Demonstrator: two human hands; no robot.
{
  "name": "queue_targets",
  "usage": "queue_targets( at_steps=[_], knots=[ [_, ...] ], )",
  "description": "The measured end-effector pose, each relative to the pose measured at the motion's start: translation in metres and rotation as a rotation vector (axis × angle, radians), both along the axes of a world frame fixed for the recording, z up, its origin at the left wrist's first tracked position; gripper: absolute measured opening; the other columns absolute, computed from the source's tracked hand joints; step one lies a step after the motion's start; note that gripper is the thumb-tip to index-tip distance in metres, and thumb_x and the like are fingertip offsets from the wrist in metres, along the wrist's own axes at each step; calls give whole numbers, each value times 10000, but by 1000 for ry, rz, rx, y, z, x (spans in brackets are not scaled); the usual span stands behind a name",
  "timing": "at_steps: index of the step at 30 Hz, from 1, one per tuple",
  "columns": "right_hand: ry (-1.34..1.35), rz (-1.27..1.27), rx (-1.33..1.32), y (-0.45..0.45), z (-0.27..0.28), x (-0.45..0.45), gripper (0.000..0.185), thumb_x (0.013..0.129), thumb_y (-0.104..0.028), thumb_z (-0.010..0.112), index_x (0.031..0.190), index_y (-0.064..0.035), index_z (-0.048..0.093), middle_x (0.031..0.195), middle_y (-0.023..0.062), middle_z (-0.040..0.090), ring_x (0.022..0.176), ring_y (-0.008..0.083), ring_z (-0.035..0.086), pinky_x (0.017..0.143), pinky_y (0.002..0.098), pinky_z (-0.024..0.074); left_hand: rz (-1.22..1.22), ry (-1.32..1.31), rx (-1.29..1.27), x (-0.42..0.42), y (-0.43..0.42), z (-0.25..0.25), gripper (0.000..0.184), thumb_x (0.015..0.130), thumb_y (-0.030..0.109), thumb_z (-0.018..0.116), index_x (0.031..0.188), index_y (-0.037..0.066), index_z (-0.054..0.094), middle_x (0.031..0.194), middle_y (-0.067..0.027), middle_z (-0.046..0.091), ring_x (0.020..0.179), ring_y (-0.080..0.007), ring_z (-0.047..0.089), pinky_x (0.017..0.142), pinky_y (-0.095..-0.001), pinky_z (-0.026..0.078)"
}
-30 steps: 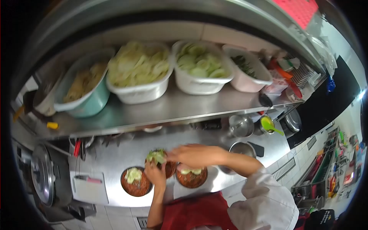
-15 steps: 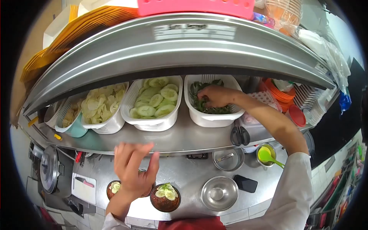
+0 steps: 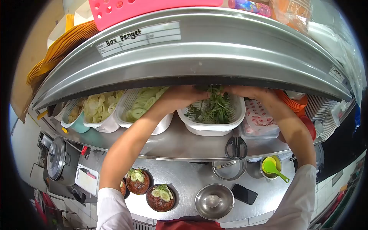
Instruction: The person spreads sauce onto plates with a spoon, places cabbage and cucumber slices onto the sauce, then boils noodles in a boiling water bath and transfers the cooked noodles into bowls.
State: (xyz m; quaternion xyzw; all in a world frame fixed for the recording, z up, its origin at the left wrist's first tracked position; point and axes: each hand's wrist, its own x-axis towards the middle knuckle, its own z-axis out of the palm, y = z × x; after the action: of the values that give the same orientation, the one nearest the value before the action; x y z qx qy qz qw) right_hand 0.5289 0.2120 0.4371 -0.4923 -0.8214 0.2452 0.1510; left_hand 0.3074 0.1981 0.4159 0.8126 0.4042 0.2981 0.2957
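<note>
A white basket (image 3: 211, 129) on the steel shelf holds leafy green herbs (image 3: 216, 109). My left hand (image 3: 186, 94) and my right hand (image 3: 245, 91) meet over its far side, at a raised bunch of the herbs. Both look closed on the sprigs, though the fingertips are partly hidden by the leaves and the overhanging steel edge. Left of the herbs, my left forearm crosses a basket of cucumber slices (image 3: 140, 111). On the counter below, bowls of red sauce (image 3: 160, 203) are topped with cucumber and greens.
Cabbage (image 3: 100, 107) fills a tub at left. Black scissors (image 3: 236, 147) hang at the shelf edge beside a lidded plastic box (image 3: 260, 128). A steel bowl (image 3: 214, 202), a phone (image 3: 244, 194) and a cup with a green spoon (image 3: 271, 166) stand on the counter. A steel lid (image 3: 199, 57) overhangs the baskets.
My left hand has moved from above the sauce bowls up to the herb basket, joining my right hand. A bunch of herbs has been lifted between them. The view has shifted slightly.
</note>
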Motion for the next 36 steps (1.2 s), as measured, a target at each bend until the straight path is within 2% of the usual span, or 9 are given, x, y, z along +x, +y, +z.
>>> queue_targets(
  at_steps=[8,10,14,16,21,24,27,31,36],
  knots=[
    [197,-62,28,4,-13,9,325,787,-185,635,1086,-57,640,1028,79,657,952,230,595,885,363,443,170,-178,-215,0,21,-12,326,798,241,721,1025,13,667,989,-84,669,924,-174,594,796,-301,478],
    [-191,189,267,-10,12,5,445,778,-211,655,1184,-42,588,1117,134,628,1029,240,576,911,367,437,158,-231,-170,0,23,-14,315,796,225,720,1020,11,663,990,-84,665,937,-174,589,801,-296,478],
    [-583,-6,275,-30,24,1,457,828,-316,641,1221,-93,576,1173,146,605,1070,265,562,933,376,427,150,-358,22,7,18,-11,249,790,178,710,977,22,659,968,-86,654,941,-180,572,823,-302,455],
    [59,-49,334,-26,4,1,430,878,-389,592,1200,-104,586,1170,156,607,1076,294,569,939,378,427,175,-420,37,8,10,-4,212,789,157,699,943,17,658,933,-86,651,911,-184,572,818,-307,446],
    [-16,-74,237,-17,0,-13,385,924,-397,516,1143,-96,620,1006,108,677,984,234,637,864,345,464,110,-197,-241,2,13,8,273,828,262,675,983,38,680,952,-67,654,930,-147,564,850,-292,431],
    [222,5,339,-24,-4,-14,236,889,-232,572,1048,-75,647,849,64,690,774,139,673,718,275,502,-52,-340,-315,-8,16,5,247,859,223,651,1003,23,676,958,-61,663,899,-132,572,841,-284,447],
    [199,49,281,-33,2,-11,207,888,-177,568,1039,-58,644,850,74,688,766,112,659,713,267,502,-88,-571,-341,-13,11,3,178,855,132,629,953,-8,679,917,-93,675,819,-161,617,752,-290,507],
    [389,77,134,-39,1,-10,177,877,-89,604,1013,23,611,866,74,649,783,111,614,754,246,506,-170,-629,-387,-23,8,7,290,915,137,578,1150,-33,592,1167,-142,610,1025,-197,597,930,-315,478],
    [577,12,-62,-45,-1,-12,194,883,-104,612,1027,24,593,903,86,631,806,127,615,755,256,522,-114,-665,-260,-32,-11,11,311,909,95,561,1189,-39,546,1198,-153,592,1044,-211,598,933,-324,484]
  ],
)
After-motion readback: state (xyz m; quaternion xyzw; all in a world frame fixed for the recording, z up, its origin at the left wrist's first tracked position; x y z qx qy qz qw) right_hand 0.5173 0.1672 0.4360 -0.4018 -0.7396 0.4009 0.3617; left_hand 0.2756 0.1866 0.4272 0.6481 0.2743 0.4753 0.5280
